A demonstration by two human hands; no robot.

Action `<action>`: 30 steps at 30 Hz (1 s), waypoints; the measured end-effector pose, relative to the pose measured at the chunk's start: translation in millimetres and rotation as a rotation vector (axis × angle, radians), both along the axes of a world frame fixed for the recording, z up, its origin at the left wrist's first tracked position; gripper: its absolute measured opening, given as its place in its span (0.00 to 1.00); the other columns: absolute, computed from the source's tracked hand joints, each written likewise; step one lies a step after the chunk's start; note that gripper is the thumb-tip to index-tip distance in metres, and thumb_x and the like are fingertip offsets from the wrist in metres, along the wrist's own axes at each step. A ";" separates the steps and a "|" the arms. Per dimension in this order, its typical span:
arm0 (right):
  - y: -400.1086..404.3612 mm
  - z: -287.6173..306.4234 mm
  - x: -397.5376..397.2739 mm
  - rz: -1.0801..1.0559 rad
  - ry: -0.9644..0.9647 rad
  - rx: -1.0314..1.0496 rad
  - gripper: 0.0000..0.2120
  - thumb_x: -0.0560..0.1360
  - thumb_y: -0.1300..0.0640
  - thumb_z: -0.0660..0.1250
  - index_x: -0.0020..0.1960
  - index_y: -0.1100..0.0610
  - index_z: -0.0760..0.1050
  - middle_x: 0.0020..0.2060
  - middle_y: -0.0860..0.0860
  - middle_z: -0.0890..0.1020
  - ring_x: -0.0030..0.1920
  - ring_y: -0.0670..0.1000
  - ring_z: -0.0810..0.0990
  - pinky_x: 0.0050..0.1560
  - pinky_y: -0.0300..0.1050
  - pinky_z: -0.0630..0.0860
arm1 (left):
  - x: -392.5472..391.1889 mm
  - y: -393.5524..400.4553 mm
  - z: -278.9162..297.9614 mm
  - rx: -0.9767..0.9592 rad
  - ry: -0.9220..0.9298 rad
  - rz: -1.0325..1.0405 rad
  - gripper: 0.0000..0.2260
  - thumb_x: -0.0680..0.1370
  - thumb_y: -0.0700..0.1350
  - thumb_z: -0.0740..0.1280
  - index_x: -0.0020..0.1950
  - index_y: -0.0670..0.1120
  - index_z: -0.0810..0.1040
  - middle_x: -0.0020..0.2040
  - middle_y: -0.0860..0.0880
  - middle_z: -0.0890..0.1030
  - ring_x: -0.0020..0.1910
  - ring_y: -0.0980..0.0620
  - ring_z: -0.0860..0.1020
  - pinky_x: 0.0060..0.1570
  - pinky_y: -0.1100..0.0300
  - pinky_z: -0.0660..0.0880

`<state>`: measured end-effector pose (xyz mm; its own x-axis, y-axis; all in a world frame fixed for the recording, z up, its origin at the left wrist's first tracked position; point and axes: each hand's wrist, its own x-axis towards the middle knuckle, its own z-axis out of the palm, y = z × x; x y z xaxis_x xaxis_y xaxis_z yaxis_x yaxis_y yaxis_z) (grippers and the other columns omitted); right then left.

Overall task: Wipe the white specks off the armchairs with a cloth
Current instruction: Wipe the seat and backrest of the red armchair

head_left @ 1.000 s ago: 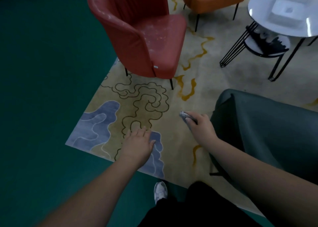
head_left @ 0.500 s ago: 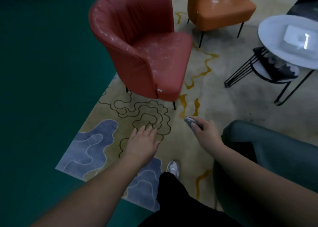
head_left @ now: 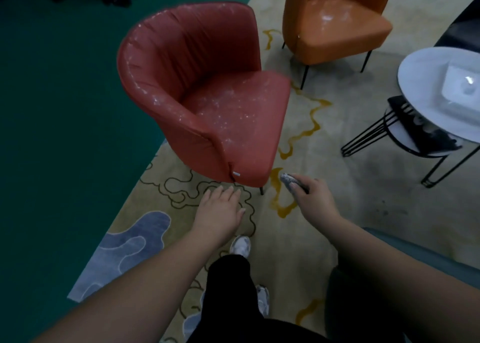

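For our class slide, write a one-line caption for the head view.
Right hand grips a cloth, open left hand beside it, before a white-specked red armchair.

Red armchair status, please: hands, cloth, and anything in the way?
Left hand open. Right hand gripping cloth. Red armchair speckled, unwiped. Path clear.

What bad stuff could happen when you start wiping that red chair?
The cloth in the right hand already looks dusty white, so it might smear specks around the red chair instead of lifting them. Specks brushed off the seat could land on the rug. The chair stands on thin legs, so hard rubbing might shove it.
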<state>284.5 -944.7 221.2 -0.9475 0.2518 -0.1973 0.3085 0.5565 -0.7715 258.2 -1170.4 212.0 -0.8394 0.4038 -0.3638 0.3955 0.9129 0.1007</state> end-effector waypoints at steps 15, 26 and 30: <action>104.6 25.3 -192.0 -0.152 0.071 0.090 0.11 0.78 0.56 0.65 0.58 0.53 0.82 0.35 0.43 0.79 0.33 0.37 0.74 0.31 0.25 0.64 | -231.5 88.6 -8.6 -0.027 -0.023 -0.149 0.25 0.82 0.58 0.51 0.77 0.49 0.59 0.77 0.49 0.61 0.76 0.46 0.56 0.74 0.46 0.50; 244.4 7.5 -337.7 0.059 0.026 0.082 0.10 0.77 0.55 0.65 0.57 0.50 0.81 0.39 0.46 0.81 0.39 0.41 0.77 0.35 0.30 0.67 | -348.9 205.3 -27.3 -0.078 -0.042 0.054 0.25 0.82 0.58 0.50 0.78 0.51 0.56 0.77 0.51 0.60 0.76 0.48 0.56 0.74 0.47 0.50; 299.9 10.9 -404.4 0.198 0.021 0.122 0.09 0.77 0.55 0.65 0.56 0.50 0.80 0.38 0.49 0.77 0.41 0.46 0.73 0.42 0.38 0.65 | -369.4 242.4 -27.5 -0.040 -0.061 0.270 0.25 0.82 0.58 0.49 0.78 0.51 0.57 0.77 0.51 0.61 0.76 0.47 0.57 0.74 0.48 0.52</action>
<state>-119.9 -644.8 232.1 -0.9844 0.0811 -0.1563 0.1683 0.6944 -0.6996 -111.2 -928.0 184.5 -0.8908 0.1523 -0.4281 0.1314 0.9882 0.0781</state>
